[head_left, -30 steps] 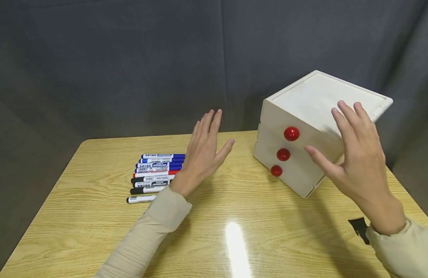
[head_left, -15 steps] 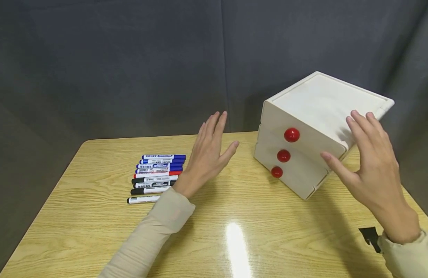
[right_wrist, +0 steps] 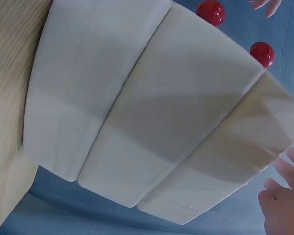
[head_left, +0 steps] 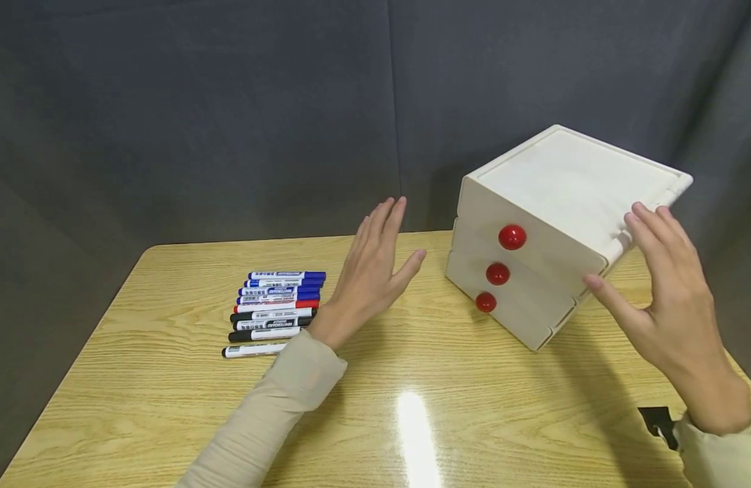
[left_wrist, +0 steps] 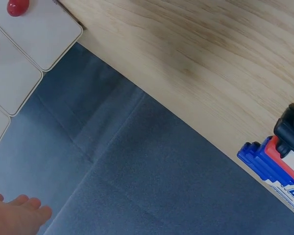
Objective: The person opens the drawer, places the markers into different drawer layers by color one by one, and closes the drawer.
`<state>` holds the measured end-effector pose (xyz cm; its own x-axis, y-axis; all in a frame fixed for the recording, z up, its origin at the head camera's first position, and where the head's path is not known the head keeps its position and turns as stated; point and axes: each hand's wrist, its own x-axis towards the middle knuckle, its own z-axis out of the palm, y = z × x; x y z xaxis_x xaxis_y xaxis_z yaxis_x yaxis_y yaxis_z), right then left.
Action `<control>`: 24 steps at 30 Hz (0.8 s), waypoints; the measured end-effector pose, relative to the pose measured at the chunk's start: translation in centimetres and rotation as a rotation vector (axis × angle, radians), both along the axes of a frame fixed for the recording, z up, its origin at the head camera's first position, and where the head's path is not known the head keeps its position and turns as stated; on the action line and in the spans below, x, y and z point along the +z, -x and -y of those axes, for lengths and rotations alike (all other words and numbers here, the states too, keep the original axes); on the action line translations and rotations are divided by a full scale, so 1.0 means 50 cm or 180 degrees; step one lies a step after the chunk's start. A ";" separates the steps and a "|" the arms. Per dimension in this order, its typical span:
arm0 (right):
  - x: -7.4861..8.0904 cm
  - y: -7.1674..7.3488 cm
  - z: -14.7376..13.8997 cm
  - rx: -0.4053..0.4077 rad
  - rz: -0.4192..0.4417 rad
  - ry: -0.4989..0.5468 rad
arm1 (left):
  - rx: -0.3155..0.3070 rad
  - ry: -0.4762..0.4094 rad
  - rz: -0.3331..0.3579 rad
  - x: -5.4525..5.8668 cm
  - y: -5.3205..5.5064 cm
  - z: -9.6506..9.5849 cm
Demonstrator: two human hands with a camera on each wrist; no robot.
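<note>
A white three-tier drawer box (head_left: pixel 579 183) stands turned at an angle at the right of the table, with red round knobs (head_left: pixel 512 237) on its front. Beside its right edge is my right hand (head_left: pixel 677 305), fingers spread and holding nothing. In the right wrist view, that hand (right_wrist: pixel 284 200) shows by the end of the box's stacked side panels (right_wrist: pixel 152 107). My left hand (head_left: pixel 366 278) hovers over the table between the box and the markers, fingers extended, nothing in it. Whiteboard markers (head_left: pixel 272 314) with blue, red and black caps lie in a row left of it, partly behind the wrist.
The wooden table (head_left: pixel 168 407) has a bright light reflection at its front middle. A black patch (head_left: pixel 658 423) lies on it near the right sleeve. Dark cloth (head_left: pixel 229 122) hangs behind the table's far edge.
My right hand has drawn to the right and slightly down, away from the top of the box. The left hand has shifted a little to the right, uncovering more of the markers.
</note>
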<state>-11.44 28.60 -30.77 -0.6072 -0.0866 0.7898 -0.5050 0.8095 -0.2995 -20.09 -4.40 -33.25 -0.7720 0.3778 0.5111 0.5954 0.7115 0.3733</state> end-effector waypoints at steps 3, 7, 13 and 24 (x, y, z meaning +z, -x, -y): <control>-0.006 -0.001 -0.005 0.0058 -0.0019 0.0010 | -0.0036 -0.0006 0.0031 0.001 -0.002 -0.004; -0.012 -0.001 -0.012 0.0115 -0.0054 -0.0016 | -0.0073 0.0005 0.0071 0.000 -0.003 -0.009; -0.020 -0.003 -0.019 0.0141 -0.0077 -0.0047 | -0.0103 0.0039 0.0105 -0.003 -0.004 -0.015; -0.026 0.000 -0.021 0.0206 -0.0190 -0.0152 | -0.0253 -0.0048 0.0188 -0.005 -0.007 -0.031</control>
<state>-11.44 29.65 -32.05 -0.5511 -0.1626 0.8184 -0.5726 0.7872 -0.2291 -19.72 -2.85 -33.48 -0.7689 0.4318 0.4716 0.6263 0.6569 0.4197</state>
